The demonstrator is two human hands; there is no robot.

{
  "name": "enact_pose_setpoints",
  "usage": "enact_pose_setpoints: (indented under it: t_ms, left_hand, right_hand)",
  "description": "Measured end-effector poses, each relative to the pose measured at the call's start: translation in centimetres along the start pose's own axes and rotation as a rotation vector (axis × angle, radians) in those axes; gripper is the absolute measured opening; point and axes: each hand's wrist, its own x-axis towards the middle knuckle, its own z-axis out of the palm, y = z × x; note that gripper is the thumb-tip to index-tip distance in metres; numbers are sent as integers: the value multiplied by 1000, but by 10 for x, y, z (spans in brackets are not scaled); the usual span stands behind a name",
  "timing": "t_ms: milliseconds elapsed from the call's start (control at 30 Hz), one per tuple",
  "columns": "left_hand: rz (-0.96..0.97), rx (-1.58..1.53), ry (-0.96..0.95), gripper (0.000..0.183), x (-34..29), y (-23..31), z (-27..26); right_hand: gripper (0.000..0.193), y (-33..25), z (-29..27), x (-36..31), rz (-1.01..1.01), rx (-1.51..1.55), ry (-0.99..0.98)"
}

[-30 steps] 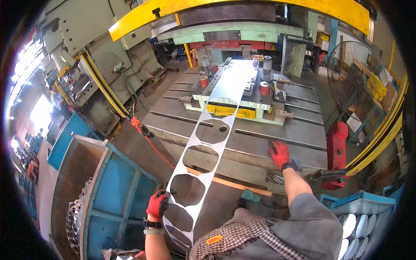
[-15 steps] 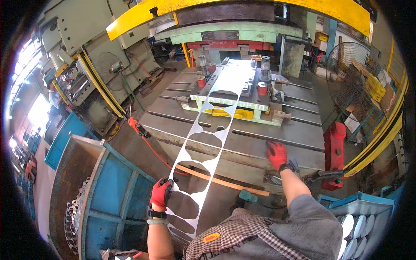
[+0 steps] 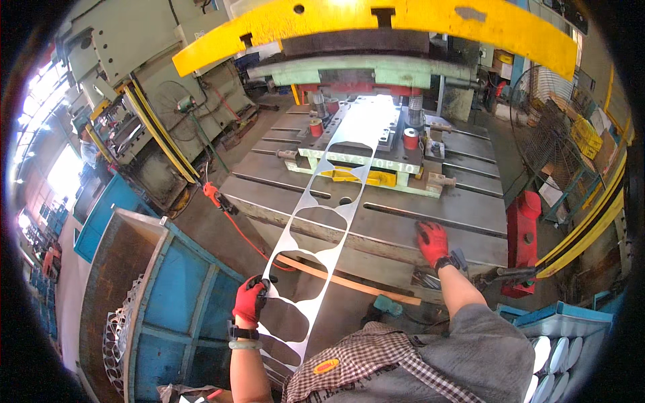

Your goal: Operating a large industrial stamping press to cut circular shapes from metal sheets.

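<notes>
With my left hand (image 3: 250, 300) gripping the holed strip (image 3: 327, 256) running onto the lower die (image 3: 396, 163), my right hand (image 3: 432, 243) front-right of it, grip unclear, the upper plate (image 3: 416, 72) has dropped, leaving the strip less headroom.

two red-gloved hands (image 3: 250, 300), one held punched strip (image 3: 327, 255), one pale bracelet (image 3: 245, 344), one checked apron (image 3: 359, 349)

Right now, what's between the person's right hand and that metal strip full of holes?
The head view shows part of the grey machine table, with a long slot, between the right hand and the metal strip.
</notes>
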Motion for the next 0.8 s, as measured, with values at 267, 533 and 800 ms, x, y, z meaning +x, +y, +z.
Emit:
enact_pose_setpoints:
  t_ms: [267, 533, 800]
  left_hand:
    - [-67, -9, -73, 18, -4, 13, 7]
    - [-56, 52, -67, 17, 5, 1, 13]
    - [-11, 192, -139, 24, 46, -116, 8]
  right_hand:
    - [40, -1, -2, -2, 0, 2, -20]
    - [38, 1, 3, 5, 6, -31, -12]
    - [39, -4, -1, -3, 20, -20, -28]
